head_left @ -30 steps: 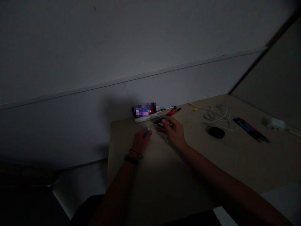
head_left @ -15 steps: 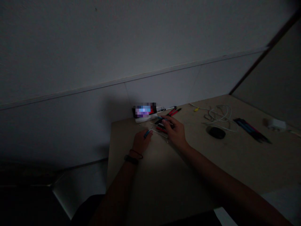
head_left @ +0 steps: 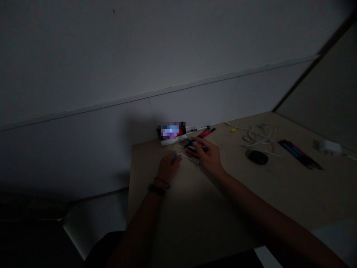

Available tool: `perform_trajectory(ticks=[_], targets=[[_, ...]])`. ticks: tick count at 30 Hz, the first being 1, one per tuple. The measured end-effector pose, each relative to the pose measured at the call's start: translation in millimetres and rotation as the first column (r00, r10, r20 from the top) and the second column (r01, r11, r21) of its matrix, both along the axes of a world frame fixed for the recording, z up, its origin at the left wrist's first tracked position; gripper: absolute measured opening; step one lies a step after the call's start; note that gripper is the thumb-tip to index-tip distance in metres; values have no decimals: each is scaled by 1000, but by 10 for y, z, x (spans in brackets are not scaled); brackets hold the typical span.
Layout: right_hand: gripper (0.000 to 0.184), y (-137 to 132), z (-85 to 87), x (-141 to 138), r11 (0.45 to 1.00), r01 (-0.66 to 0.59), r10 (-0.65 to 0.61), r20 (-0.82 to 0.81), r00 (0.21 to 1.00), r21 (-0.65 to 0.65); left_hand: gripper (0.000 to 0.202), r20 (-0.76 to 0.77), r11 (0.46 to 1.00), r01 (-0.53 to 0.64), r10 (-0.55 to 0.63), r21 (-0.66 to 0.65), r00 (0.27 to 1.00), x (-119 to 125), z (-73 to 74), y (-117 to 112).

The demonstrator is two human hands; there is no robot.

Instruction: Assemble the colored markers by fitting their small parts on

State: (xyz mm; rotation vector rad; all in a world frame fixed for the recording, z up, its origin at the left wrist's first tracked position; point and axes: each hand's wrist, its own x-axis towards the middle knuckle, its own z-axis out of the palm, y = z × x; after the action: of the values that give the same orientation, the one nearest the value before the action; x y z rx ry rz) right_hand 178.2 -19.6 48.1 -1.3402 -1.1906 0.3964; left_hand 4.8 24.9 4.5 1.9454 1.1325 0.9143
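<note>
The scene is dim. My left hand (head_left: 166,168) rests on the wooden table (head_left: 195,208), fingers closed around a small blue pen part (head_left: 174,158). To its right my right hand (head_left: 208,157) lies over a loose pile of red and black pens (head_left: 192,148), fingertips touching them; whether it grips one I cannot make out. Thin white refills (head_left: 189,157) lie between the two hands.
A lit phone (head_left: 170,131) leans at the wall behind a white bar. More pens (head_left: 205,131) lie beside it. To the right are a white cable (head_left: 259,138), a dark round object (head_left: 258,157), a row of dark pens (head_left: 299,153) and a white plug (head_left: 329,147).
</note>
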Motion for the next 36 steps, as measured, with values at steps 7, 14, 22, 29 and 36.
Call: perform_trajectory(ticks=[7, 14, 22, 29, 36], targets=[[42, 29, -95, -26, 996, -89, 88, -14, 996, -12, 42, -114, 1000, 17, -19, -21, 993, -1, 30, 5], [38, 7, -195, -117, 982, -176, 178, 14, 984, -66, 37, -118, 999, 40, -37, 25, 992, -8, 41, -3], [39, 55, -281, -142, 965, -249, 242, -85, 967, -86, 34, -88, 995, 45, -37, 91, 995, -5, -9, 13], [36, 80, -307, -138, 961, -260, 251, -95, 963, -95, 28, -136, 985, 17, 7, 174, 991, 8, -1, -1], [39, 90, -307, -119, 962, -254, 249, -63, 967, -96, 20, -44, 978, 16, -7, 210, 999, 5, -6, -26]])
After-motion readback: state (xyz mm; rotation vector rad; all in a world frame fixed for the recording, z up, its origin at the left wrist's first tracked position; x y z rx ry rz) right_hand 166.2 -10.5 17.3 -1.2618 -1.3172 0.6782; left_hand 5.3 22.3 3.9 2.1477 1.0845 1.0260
